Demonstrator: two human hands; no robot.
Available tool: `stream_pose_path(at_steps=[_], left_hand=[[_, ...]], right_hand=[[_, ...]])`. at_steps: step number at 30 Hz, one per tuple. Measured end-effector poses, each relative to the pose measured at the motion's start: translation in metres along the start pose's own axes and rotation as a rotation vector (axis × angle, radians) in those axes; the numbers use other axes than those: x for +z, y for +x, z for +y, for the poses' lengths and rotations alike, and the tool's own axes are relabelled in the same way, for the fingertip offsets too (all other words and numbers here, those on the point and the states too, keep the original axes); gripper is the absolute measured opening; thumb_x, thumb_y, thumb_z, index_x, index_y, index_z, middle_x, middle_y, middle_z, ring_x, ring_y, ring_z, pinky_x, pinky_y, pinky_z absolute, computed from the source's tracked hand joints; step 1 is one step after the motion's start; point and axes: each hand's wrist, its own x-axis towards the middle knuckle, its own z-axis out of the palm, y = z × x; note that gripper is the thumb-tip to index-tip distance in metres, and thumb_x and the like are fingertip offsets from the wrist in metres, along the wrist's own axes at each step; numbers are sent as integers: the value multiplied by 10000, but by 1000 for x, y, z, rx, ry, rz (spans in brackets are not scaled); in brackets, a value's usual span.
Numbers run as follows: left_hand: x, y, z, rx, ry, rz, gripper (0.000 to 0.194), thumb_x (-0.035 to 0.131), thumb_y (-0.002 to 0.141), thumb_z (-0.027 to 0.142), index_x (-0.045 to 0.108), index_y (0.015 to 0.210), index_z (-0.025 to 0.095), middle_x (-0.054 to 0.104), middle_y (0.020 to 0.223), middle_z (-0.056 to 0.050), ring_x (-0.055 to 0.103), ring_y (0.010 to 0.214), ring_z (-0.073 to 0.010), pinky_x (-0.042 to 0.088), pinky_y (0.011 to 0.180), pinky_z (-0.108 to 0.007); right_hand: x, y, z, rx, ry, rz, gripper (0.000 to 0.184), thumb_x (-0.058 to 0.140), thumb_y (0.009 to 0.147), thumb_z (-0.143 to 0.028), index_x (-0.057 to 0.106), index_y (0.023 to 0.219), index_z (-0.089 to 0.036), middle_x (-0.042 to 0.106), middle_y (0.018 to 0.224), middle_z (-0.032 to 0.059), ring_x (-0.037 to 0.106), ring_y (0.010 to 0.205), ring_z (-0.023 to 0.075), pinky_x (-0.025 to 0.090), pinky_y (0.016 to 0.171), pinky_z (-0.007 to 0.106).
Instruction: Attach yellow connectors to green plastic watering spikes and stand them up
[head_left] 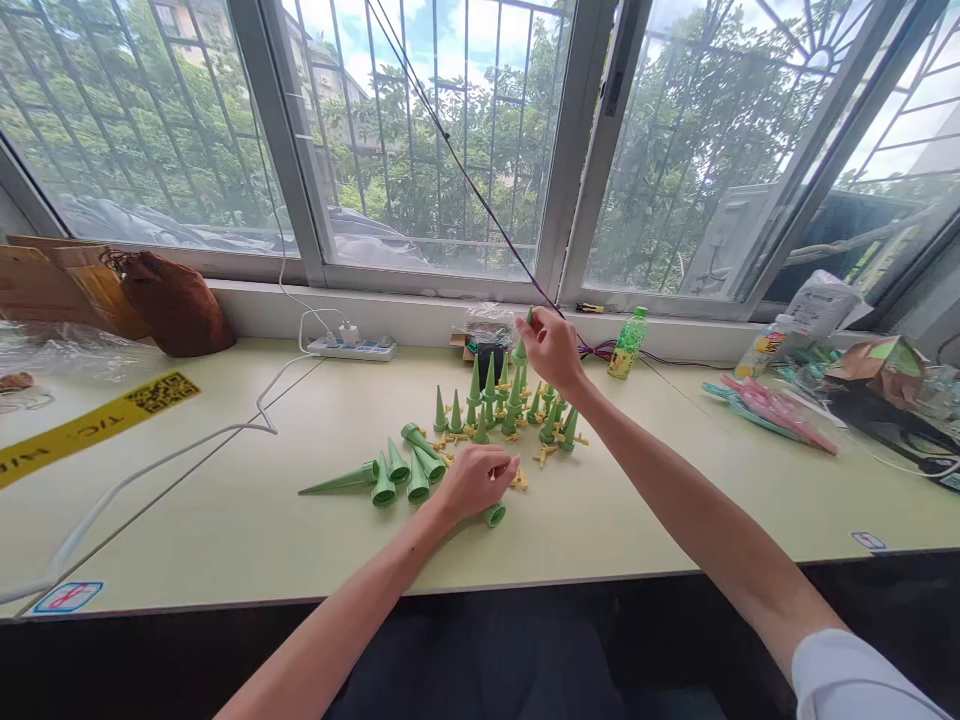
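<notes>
My right hand is raised over the far side of a cluster of upright green cone-shaped spikes. Its fingers pinch a green spike, partly hidden by the hand. Small yellow valve-like pieces stick out at the bases of the standing spikes. Closer to me, my left hand is low over the table with curled fingers; whatever they hold is hidden. Under its wrist side lies a green spike with its open end showing. Left of that hand, several loose green spikes lie or lean together.
Behind the spikes sits a small box with a dark item. A green bottle stands at the back right, and pink and teal packets lie further right. A power strip and white cable are at left, with a brown bag.
</notes>
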Motion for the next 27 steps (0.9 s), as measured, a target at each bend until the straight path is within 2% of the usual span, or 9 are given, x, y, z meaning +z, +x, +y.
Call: stream_pose_path(at_steps=[3, 8, 12, 14, 16, 20, 23, 27], left_hand=[[1, 0, -1, 1, 7, 9, 434, 452, 917, 268, 312, 518, 168, 336, 508, 37, 283, 471, -80, 254, 508, -251], [1, 0, -1, -9, 7, 1, 430, 454, 915, 267, 287, 530, 171, 323, 511, 41, 279, 475, -80, 254, 513, -250], [1, 0, 0, -1, 7, -11, 421, 448, 920, 273, 299, 538, 174, 328, 521, 39, 281, 482, -84, 254, 518, -253], [2, 0, -1, 4, 11, -16, 418, 446, 922, 275, 307, 540, 175, 332, 524, 38, 285, 487, -86, 258, 525, -253], [2, 0, -1, -2, 20, -17, 417, 447, 922, 276, 314, 540, 173, 338, 526, 37, 289, 493, -87, 259, 531, -252], [1, -1, -2, -15, 29, -19, 420, 445, 921, 280, 333, 532, 170, 349, 523, 36, 287, 495, -88, 256, 530, -249], [1, -1, -2, -22, 32, -28, 424, 447, 920, 283, 328, 529, 168, 349, 521, 37, 288, 492, -85, 250, 526, -246], [0, -1, 0, -32, 35, -41, 417, 449, 917, 279, 311, 541, 166, 343, 520, 41, 289, 489, -81, 247, 531, -246]], right_hand=[[4, 1, 4, 14, -26, -36, 357, 515, 912, -339, 335, 632, -209, 400, 565, -47, 344, 522, 104, 270, 568, 244], [2, 0, 5, 28, -22, -7, 358, 520, 912, -351, 347, 632, -210, 402, 569, -44, 353, 524, 108, 278, 569, 246], [-4, -5, -13, -54, 11, 55, 359, 478, 948, -394, 375, 660, -206, 425, 613, -30, 378, 564, 114, 295, 589, 243], [-2, -9, -25, -117, 20, 10, 361, 459, 960, -390, 381, 662, -203, 430, 620, -26, 378, 571, 115, 301, 600, 242], [5, -13, -35, -170, 43, -85, 362, 466, 960, -394, 390, 664, -200, 446, 621, -25, 388, 577, 113, 308, 607, 238], [30, -19, -40, -154, 86, -224, 342, 500, 944, -364, 399, 665, -195, 454, 609, -33, 374, 556, 103, 297, 582, 227], [46, -21, -38, -108, 93, -274, 343, 511, 936, -343, 404, 646, -193, 445, 592, -37, 357, 547, 100, 291, 575, 226], [57, -23, -38, -69, 112, -304, 314, 514, 932, -319, 425, 660, -190, 470, 605, -32, 371, 554, 100, 299, 578, 225]])
